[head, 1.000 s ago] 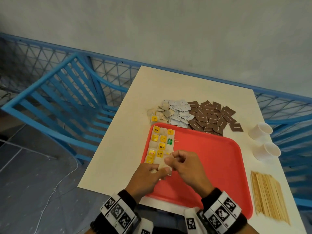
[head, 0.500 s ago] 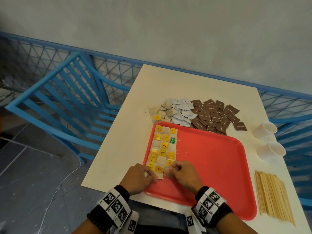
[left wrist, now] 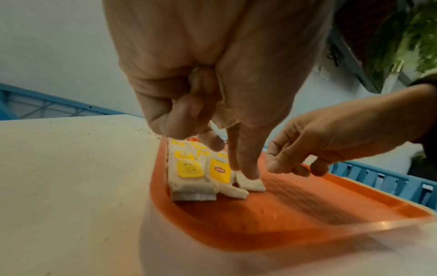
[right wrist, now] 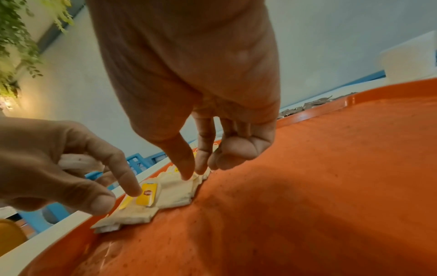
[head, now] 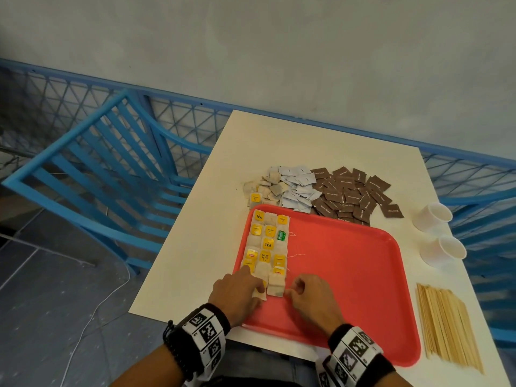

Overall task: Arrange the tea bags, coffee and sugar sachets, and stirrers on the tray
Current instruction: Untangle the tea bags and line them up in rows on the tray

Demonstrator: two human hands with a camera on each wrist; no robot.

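Note:
Tea bags (head: 268, 244) with yellow tags lie in three columns along the left side of the red tray (head: 349, 275). My left hand (head: 251, 286) presses straight fingertips on the nearest bags while its curled fingers hold a small bundle of spare tea bags (right wrist: 78, 162). Just right of the nearest bag (head: 276, 286) is my right hand (head: 296, 289). Its thumb and forefinger tips touch that bag's edge (right wrist: 184, 184) and it holds nothing. Beyond the tray lie loose tea bags (head: 265, 188), white sachets (head: 298, 188) and brown sachets (head: 349, 194). Wooden stirrers (head: 446, 328) lie to the tray's right.
Two white paper cups (head: 432, 216) (head: 444, 251) stand at the table's right edge. A blue slatted chair (head: 97, 169) stands left of the table, and a blue mesh fence runs behind it. The tray's middle and right are bare red surface (right wrist: 307, 186).
Both hands came down from above the tray to its near left corner. A tea bag now lies at the near end of the right column, and the right hand has let go of it.

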